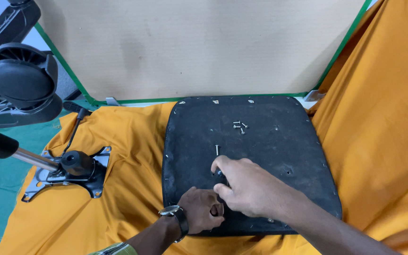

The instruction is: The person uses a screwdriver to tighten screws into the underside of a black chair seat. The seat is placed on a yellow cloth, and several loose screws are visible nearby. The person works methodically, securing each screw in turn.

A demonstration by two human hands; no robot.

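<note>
Left hand [203, 209], wristwatch on, curled narrow on the near edge of the black fabric-covered chair seat underside [260, 141]. Right hand [249, 186] pinches a small dark part on it. Beyond: one loose silver screw [217, 149], then a screw cluster [239, 127]. Orange cloth [119, 198] underneath.

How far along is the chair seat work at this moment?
Early. Done: the black seat base lies underside up on the orange cloth, with loose screws laid out on it. In hand: the right hand presses fingers at a hole near a single screw; the left hand steadies beside it. Left: the metal tilt mechanism sits apart, unattached.
</note>
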